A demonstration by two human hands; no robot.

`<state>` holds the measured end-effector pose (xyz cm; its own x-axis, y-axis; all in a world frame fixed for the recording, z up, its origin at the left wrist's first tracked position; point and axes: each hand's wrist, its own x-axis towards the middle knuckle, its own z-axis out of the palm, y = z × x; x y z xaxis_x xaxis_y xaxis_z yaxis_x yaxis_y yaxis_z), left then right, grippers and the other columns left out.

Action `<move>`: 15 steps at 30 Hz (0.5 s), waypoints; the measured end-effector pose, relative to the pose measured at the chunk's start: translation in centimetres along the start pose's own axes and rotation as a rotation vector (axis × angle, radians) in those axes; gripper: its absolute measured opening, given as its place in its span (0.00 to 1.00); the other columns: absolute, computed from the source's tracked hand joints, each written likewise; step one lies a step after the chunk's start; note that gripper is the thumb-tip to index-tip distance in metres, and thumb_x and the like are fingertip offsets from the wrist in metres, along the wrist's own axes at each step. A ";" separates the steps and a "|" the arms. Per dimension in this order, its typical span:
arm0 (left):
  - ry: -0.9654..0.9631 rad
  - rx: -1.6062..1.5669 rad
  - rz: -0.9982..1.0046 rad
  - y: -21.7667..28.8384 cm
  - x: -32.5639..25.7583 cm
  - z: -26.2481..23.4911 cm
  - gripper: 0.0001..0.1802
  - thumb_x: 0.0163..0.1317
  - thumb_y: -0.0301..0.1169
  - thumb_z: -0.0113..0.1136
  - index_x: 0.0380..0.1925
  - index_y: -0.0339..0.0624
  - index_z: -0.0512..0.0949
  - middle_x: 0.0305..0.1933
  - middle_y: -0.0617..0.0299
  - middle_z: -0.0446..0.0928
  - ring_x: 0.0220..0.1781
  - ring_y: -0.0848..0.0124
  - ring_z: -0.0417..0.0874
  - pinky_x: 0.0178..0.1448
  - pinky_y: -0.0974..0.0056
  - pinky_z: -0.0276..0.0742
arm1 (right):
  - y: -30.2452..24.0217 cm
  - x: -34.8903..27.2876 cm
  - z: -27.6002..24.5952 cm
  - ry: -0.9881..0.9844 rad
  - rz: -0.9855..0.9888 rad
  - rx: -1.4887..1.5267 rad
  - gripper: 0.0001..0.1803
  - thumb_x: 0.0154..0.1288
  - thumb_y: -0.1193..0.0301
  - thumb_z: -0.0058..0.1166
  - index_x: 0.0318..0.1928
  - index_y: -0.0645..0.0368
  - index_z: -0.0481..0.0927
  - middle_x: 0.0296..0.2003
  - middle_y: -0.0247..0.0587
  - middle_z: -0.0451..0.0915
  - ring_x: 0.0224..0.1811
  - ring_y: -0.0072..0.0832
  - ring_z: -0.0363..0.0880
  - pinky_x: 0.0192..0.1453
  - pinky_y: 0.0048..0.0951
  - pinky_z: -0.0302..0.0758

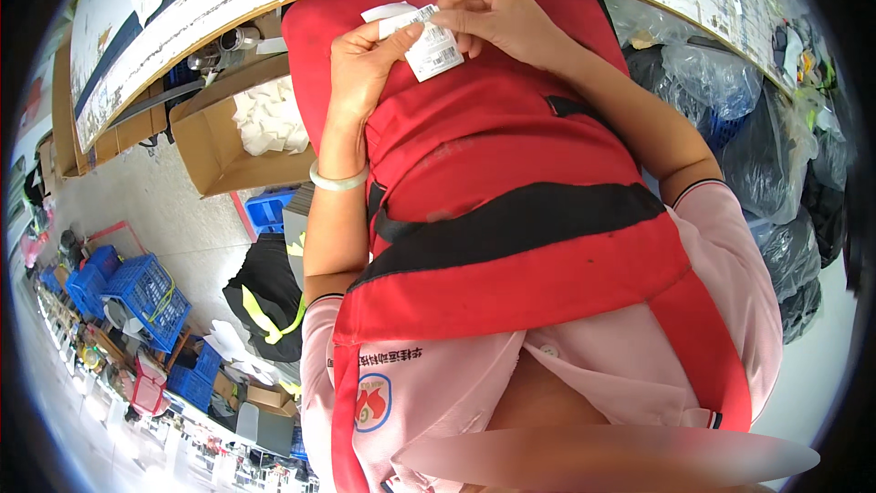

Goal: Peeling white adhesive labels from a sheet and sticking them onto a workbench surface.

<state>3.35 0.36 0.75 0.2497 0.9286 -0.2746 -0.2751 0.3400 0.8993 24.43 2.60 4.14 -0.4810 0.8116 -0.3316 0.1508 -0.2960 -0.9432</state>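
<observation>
Pinching a white label strip [436, 53], I hold it over my red apron [474, 137], just beside the near edge of the table [219, 18]. My left hand [359, 68] grips its left side between thumb and fingers; my right hand [502, 23] has its fingertips closed on the far right corner. A curled white paper [387, 11] stands out behind my left fingers, and I cannot tell if it is joined to the strip.

I judge that the thin paper could tear or crease, if my two hands pull unevenly. If the back is sticky, it could catch my fingers or the apron cloth. With a loose pinch, it could slip down onto my lap.

Now I count: one strip with at least two printed parts, one curled paper, one pale bracelet [338, 178] on my left wrist. Below the table's left part is one open carton [205, 151] with crumpled white paper [271, 117], too mixed for counting. Farther left I find at least three blue baskets [151, 301]. Beyond the near edge's right part, plastic bags [762, 160] overlap, so their number stays unsure.
</observation>
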 end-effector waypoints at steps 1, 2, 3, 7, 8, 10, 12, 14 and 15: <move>0.002 -0.001 -0.001 0.1 0.0 0.0 0.13 0.60 0.24 0.65 0.45 0.32 0.82 0.39 0.60 0.84 0.39 0.78 0.82 0.46 0.73 0.78 | -0.4 0.0 0.1 0.048 -0.068 -0.044 0.12 0.68 0.65 0.56 0.42 0.61 0.81 0.27 0.30 0.77 0.27 0.14 0.73 0.31 0.17 0.72; 0.001 0.033 -0.009 0.2 -0.2 0.1 0.11 0.61 0.24 0.65 0.44 0.33 0.83 0.38 0.61 0.84 0.38 0.78 0.82 0.45 0.74 0.78 | -0.6 0.0 0.2 0.097 -0.137 -0.087 0.11 0.68 0.66 0.56 0.42 0.61 0.81 0.29 0.30 0.78 0.29 0.14 0.74 0.33 0.17 0.72; -0.005 0.066 -0.015 0.3 -0.1 0.3 0.10 0.61 0.24 0.65 0.42 0.33 0.83 0.37 0.61 0.84 0.37 0.79 0.82 0.44 0.74 0.77 | -0.6 0.1 -0.1 0.099 -0.137 -0.089 0.11 0.68 0.66 0.56 0.42 0.61 0.81 0.29 0.30 0.78 0.29 0.14 0.74 0.33 0.17 0.72; 0.000 0.118 -0.009 0.0 0.2 0.3 0.09 0.61 0.25 0.65 0.41 0.33 0.83 0.35 0.62 0.84 0.34 0.79 0.81 0.42 0.73 0.78 | -0.2 0.4 -0.7 0.104 -0.260 -0.266 0.10 0.69 0.68 0.55 0.41 0.63 0.81 0.31 0.29 0.78 0.31 0.15 0.74 0.37 0.18 0.72; -0.037 0.133 -0.031 -0.4 0.5 -0.3 0.11 0.64 0.31 0.62 0.39 0.32 0.83 0.33 0.61 0.84 0.32 0.78 0.81 0.40 0.73 0.78 | -0.1 0.5 -0.7 0.132 -0.324 -0.302 0.09 0.69 0.70 0.54 0.41 0.63 0.81 0.31 0.29 0.78 0.31 0.15 0.73 0.38 0.18 0.72; -0.069 0.147 -0.057 -0.4 0.6 -0.6 0.15 0.67 0.36 0.59 0.37 0.31 0.83 0.31 0.60 0.83 0.29 0.77 0.81 0.39 0.72 0.78 | -0.2 0.7 -1.2 0.161 -0.302 -0.296 0.09 0.68 0.69 0.55 0.40 0.63 0.81 0.31 0.29 0.78 0.31 0.15 0.73 0.37 0.18 0.72; -0.080 -0.092 -0.072 -0.3 0.7 -0.7 0.28 0.72 0.47 0.49 0.33 0.30 0.83 0.28 0.57 0.82 0.26 0.75 0.80 0.35 0.72 0.76 | -1.3 1.1 -2.2 0.186 -0.281 -0.288 0.10 0.68 0.67 0.55 0.40 0.62 0.81 0.31 0.29 0.78 0.31 0.15 0.74 0.36 0.19 0.72; -0.033 -0.029 -0.085 -0.2 0.7 -0.8 0.30 0.72 0.50 0.47 0.33 0.30 0.83 0.29 0.56 0.82 0.27 0.75 0.80 0.36 0.72 0.76 | -3.1 1.8 -3.6 0.249 -0.004 -0.145 0.09 0.66 0.72 0.56 0.41 0.66 0.79 0.30 0.40 0.82 0.29 0.24 0.80 0.32 0.24 0.78; 0.001 0.035 -0.096 -0.2 0.9 -0.8 0.33 0.72 0.52 0.45 0.33 0.30 0.84 0.30 0.56 0.83 0.28 0.74 0.80 0.36 0.72 0.77 | -2.8 2.3 -4.4 0.255 -0.060 -0.092 0.09 0.67 0.72 0.55 0.38 0.68 0.79 0.29 0.42 0.81 0.27 0.25 0.81 0.28 0.23 0.78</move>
<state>2.88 1.24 0.09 0.2721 0.8920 -0.3610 -0.2176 0.4225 0.8799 26.69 7.47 5.95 -0.2598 0.9304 -0.2584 0.2116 -0.2062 -0.9553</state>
